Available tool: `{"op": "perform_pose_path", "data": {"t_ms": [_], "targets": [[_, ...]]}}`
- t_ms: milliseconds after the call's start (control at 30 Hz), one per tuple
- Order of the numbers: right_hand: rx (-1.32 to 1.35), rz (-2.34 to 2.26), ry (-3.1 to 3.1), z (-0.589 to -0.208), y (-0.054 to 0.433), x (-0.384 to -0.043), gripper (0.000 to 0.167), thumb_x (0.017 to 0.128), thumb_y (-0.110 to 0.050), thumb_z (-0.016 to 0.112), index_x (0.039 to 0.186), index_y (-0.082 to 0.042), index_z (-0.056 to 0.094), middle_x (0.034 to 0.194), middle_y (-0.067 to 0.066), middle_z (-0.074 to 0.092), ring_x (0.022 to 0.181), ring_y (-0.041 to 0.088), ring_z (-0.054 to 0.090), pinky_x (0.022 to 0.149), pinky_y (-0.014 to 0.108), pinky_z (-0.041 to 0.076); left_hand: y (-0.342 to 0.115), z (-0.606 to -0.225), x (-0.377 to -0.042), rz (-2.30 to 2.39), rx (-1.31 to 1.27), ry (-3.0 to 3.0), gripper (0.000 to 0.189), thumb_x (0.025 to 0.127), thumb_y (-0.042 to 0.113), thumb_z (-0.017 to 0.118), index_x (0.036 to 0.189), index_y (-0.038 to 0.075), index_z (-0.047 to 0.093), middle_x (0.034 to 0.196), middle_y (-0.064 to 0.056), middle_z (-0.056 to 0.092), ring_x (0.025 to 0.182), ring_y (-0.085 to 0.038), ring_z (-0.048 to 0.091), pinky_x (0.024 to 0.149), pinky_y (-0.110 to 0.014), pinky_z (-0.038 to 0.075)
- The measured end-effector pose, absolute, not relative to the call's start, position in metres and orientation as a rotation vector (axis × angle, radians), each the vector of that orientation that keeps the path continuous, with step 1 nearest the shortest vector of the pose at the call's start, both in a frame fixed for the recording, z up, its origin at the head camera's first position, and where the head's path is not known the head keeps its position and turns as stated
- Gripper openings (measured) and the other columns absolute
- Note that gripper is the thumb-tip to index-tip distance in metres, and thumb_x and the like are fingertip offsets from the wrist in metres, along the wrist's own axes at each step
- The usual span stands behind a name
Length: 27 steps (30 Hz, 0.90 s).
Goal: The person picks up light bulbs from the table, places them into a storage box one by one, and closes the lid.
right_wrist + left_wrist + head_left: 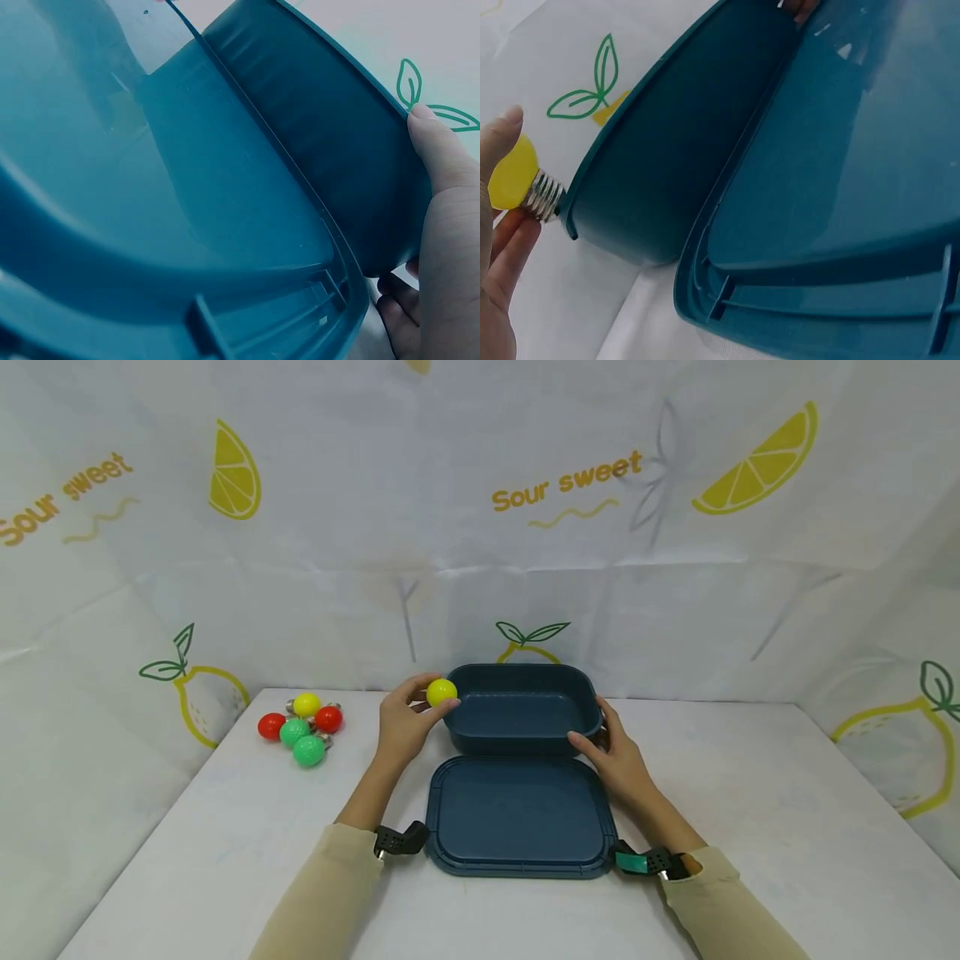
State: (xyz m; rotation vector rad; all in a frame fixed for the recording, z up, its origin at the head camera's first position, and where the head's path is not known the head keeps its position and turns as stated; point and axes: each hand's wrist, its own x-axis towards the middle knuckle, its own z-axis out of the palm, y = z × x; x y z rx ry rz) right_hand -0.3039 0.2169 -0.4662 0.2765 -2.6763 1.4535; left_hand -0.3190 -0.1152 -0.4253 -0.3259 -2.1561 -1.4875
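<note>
Head view: Before us lies a lid; beyond, our right hand grips a box and our left hand pinches a yellow bulb at the box's left end, where a snagged metal base could, we judge, jolt it free.

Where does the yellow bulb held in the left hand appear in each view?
Head: the held yellow bulb is slightly left of and below centre, in the left hand, by the left end of the box.
Left wrist: at the left edge, about mid-height, metal base toward the box.
Right wrist: not in it.
Shared landmark: the dark blue lid.
</note>
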Motion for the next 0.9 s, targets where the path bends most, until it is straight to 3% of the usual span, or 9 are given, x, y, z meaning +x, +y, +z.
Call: {"op": "perform_pose_path", "data": {"t_ms": [167,333,467,600,900], "targets": [[0.276,1.448,-2.677,-0.466,0.217,-0.304,0.087,0.100,-0.047,0.059,0.164,-0.024,0.005,0.164,0.026,0.028,0.146,0.045,0.039,0.115,0.060,0.039,-0.111,-0.431,-0.319,-1.453,-0.362,-2.200,0.045,0.082,0.025,0.085,0.119,0.007,0.068,0.117,-0.009,0.071,0.098,-0.022,0.068,0.085,-0.031,0.062],[0.274,1.451,-2.678,-0.465,0.217,-0.303,0.088,0.100,-0.048,0.059,0.164,-0.025,0.005,0.164,0.026,0.029,0.146,0.045,0.040,0.114,0.061,0.040,-0.108,-0.436,-0.318,-1.377,-0.410,-2.254,0.045,0.082,0.025,0.085,0.120,0.009,0.066,0.121,-0.009,0.069,0.103,-0.026,0.068,0.097,-0.044,0.058],[0.280,1.442,-2.679,-0.465,0.216,-0.304,0.087,0.100,-0.047,0.059,0.164,-0.024,0.005,0.163,0.026,0.029,0.145,0.046,0.041,0.114,0.061,0.040,-0.107,-0.437,-0.317,-1.287,-0.399,-2.315,0.047,0.083,0.025,0.084,0.125,0.010,0.069,0.132,-0.013,0.067,0.123,-0.032,0.063,0.107,-0.057,0.049],[0.286,1.435,-2.678,-0.464,0.215,-0.304,0.087,0.100,-0.046,0.059,0.164,-0.023,0.005,0.163,0.027,0.030,0.144,0.046,0.042,0.114,0.061,0.040,-0.104,-0.436,-0.316,-1.227,-0.340,-2.343,0.048,0.083,0.028,0.084,0.126,0.011,0.070,0.136,-0.015,0.066,0.141,-0.035,0.050,0.114,-0.061,0.041],[0.282,1.461,-2.669,-0.464,0.216,-0.304,0.088,0.100,-0.047,0.060,0.164,-0.023,0.005,0.163,0.027,0.030,0.144,0.046,0.043,0.114,0.061,0.041,-0.098,-0.437,-0.314,-1.276,-0.319,-2.437,0.049,0.085,0.030,0.082,0.128,0.012,0.068,0.132,-0.011,0.069,0.126,-0.031,0.064,0.109,-0.048,0.050]]}}
